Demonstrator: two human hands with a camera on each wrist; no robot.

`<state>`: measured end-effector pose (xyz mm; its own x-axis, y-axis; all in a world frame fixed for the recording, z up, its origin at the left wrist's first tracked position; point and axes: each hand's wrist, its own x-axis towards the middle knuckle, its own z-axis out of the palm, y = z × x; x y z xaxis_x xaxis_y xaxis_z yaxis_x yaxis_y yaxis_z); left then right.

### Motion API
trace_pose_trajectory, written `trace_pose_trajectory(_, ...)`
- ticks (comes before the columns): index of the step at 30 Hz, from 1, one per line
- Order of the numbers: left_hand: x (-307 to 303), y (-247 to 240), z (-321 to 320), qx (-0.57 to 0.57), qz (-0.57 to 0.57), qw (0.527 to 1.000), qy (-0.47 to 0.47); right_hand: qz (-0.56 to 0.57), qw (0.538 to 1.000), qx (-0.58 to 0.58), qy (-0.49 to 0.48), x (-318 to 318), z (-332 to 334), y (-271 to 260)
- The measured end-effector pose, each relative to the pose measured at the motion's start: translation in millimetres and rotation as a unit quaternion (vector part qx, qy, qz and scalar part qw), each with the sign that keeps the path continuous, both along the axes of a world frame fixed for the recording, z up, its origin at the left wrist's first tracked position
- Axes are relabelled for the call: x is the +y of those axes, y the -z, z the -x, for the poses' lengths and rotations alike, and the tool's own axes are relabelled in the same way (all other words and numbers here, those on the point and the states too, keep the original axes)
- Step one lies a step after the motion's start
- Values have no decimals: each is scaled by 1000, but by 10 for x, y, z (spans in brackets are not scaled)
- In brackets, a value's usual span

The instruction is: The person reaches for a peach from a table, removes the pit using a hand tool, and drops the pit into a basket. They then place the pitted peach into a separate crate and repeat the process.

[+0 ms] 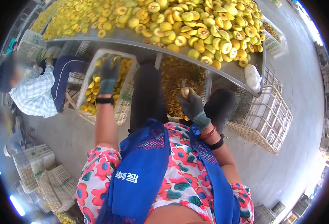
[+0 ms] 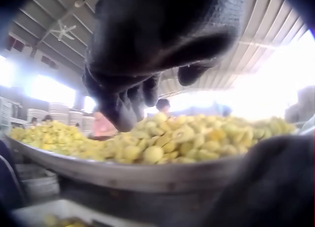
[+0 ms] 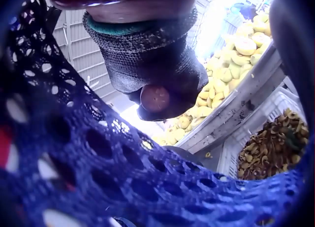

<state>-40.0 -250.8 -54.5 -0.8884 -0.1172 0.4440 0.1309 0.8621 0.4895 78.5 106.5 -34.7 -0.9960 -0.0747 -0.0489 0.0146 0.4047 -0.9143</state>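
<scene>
While the right hand (image 1: 193, 107) grips a small tool by its wooden handle (image 1: 185, 93), fingers curled round it and the metal tip (image 1: 184, 85) pointing up and away from the body, the left hand (image 1: 109, 73) hangs above a pale plastic crate (image 1: 124, 105), its fingers loosely bent and partly spread, with hold of nothing that shows. Both hands wear dark knitted gloves, and the right wrist view shows the rounded end of the handle jutting from the fist. Inside the crate under the left hand lie yellow fruit halves (image 1: 91, 91). Between the knees, partly under the metal edge of the surface (image 1: 127, 34), a second crate (image 3: 229, 155) holds brownish scraps (image 1: 175, 76). A broad heap of yellow-green fruit halves (image 1: 198, 22), many with the cut face up, spreads over the surface, and a white plastic bag (image 1: 252, 76) sits at its near right corner. White lattice crates (image 1: 263, 115) stand on the floor beside the right knee. The wearer has on a blue vest (image 1: 138, 164) over a flowered top (image 1: 183, 168); to the left, another person (image 1: 33, 93) in a checked shirt sits by the surface.
</scene>
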Motion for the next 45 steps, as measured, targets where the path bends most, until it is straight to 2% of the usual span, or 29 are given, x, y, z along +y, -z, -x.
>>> trace_pose_trajectory(1,430,-186,246,-14,-103,992,72,14,1000,-6,2,10,13,-33)
trace_pose_trajectory(2,818,-334,454,-21,-83,991,105,28,1000,-12,3,30,37,-56)
trace_pose_trajectory(3,1182,-414,660,-27,-63,988,138,0,998,66,-1,62,52,15)
trace_pose_trajectory(7,2398,-336,1555,6,-14,957,289,1,997,65,30,133,67,37)
trace_pose_trajectory(8,2669,-330,1735,-53,26,960,274,5,997,74,29,182,62,212)
trace_pose_trajectory(10,3072,-381,1880,-99,99,954,265,-15,997,60,44,236,75,130)
trace_pose_trajectory(13,3362,-92,2121,-110,217,935,260,8,998,23,52,314,71,78)
trace_pose_trajectory(16,3332,-37,2173,-108,242,924,278,32,997,18,71,372,91,35)
trace_pose_trajectory(20,3288,-187,2090,-180,246,909,283,38,996,31,79,346,130,42)
trace_pose_trajectory(21,3271,-208,2075,-205,224,901,310,37,996,30,78,349,140,20)
trace_pose_trajectory(24,3222,-285,1925,-303,186,891,284,53,995,48,74,355,171,-45)
trace_pose_trajectory(25,3163,-271,1861,-303,134,901,280,73,993,64,74,370,175,-31)
trace_pose_trajectory(26,3033,-32,1841,-181,46,930,316,94,989,81,75,381,168,7)
trace_pose_trajectory(27,2941,-65,1737,-182,-28,921,342,102,991,39,71,415,149,112)
trace_pose_trajectory(28,2854,-165,1574,-187,-103,907,363,102,990,52,83,423,167,83)
trace_pose_trajectory(30,2665,-702,1073,-332,-317,802,382,136,985,67,86,407,207,-86)
trace_pose_trajectory(32,2527,-995,581,-293,-406,784,367,161,982,66,73,366,213,-266)
trace_pose_trajectory(34,2394,-930,366,-273,-407,795,358,141,985,76,61,320,224,-377)
trace_pose_trajectory(37,2330,-944,32,-226,-454,768,392,105,981,157,51,223,212,-534)
trace_pose_trajectory(40,2318,-929,-191,-185,-461,773,394,77,985,143,64,150,143,-659)
trace_pose_trajectory(45,2351,-962,-438,-89,-386,837,378,82,982,154,68,72,79,-558)
